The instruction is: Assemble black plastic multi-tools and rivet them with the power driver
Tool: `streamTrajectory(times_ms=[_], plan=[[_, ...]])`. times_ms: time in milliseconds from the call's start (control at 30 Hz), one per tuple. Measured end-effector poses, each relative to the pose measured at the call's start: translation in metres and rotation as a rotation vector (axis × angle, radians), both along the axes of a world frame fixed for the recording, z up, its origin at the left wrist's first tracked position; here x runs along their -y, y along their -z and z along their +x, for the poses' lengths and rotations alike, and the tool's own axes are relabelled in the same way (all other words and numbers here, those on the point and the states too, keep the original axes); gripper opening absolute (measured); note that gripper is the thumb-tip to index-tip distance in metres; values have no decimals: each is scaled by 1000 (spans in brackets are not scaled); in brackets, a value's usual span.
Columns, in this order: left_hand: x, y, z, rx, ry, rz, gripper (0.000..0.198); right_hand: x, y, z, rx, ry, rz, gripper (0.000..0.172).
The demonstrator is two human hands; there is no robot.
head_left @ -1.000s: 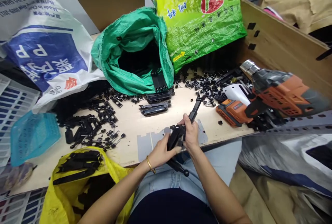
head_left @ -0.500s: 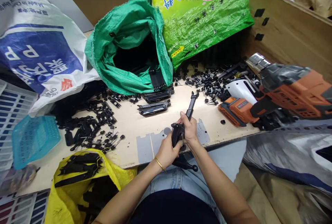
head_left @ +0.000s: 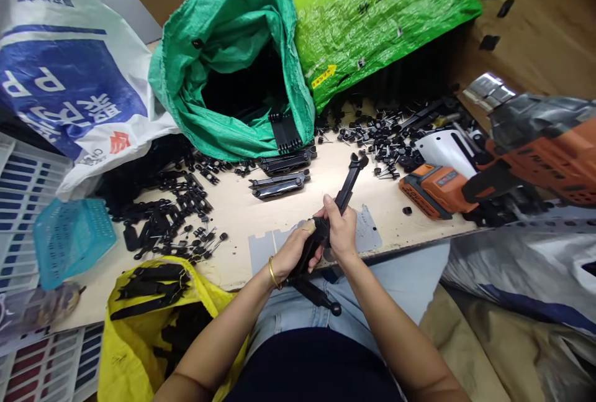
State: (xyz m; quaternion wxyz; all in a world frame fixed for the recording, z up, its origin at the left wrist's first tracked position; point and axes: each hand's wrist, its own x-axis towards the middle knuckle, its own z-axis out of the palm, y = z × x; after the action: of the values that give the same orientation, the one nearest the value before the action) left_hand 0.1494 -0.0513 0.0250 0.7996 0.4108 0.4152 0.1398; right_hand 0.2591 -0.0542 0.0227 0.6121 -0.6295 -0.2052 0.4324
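Both hands meet at the table's front edge around a black plastic jointed bracket (head_left: 350,183). My right hand (head_left: 343,229) grips it just below its long upper arm, which points up and ends in a forked tip. My left hand (head_left: 293,253), with a gold bangle at the wrist, closes on its lower body, thumb on the joint. Below my left hand a black arm with a round end (head_left: 321,300) hangs over my lap; whether it belongs to the same bracket is hidden. Beyond the hands lie two folded black brackets (head_left: 279,184).
A green sack (head_left: 179,104) stands open at the back beside a bright green bag (head_left: 382,17). Black small parts (head_left: 172,209) lie heaped left, black-headed pins (head_left: 367,135) back right. An orange cordless power tool (head_left: 433,187) rests right. A yellow bag (head_left: 123,352) of black parts stands front left.
My left hand has turned and slid lower along the bracket, covering more of its body. The bracket's upper arm leans further right. The whole view has shifted slightly.
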Motion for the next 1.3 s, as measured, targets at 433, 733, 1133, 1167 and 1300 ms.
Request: streamTrajectory(times_ms=[433,733,1133,1167,1300], plan=[[-46,9,-23,92,136,-232,85,-24,23,30,65,300,12,42],[-28,23,-2,-304,286,212,75,-27,25,30,54,328,0,41],[25,-3,12,-808,426,1367,98,-16,16,17,-48,357,-55,48],[23,3,15,-809,377,1323,94,-12,16,16,-8,313,-57,47],[-2,12,6,-795,276,1143,63,16,11,28,313,0,5,42]])
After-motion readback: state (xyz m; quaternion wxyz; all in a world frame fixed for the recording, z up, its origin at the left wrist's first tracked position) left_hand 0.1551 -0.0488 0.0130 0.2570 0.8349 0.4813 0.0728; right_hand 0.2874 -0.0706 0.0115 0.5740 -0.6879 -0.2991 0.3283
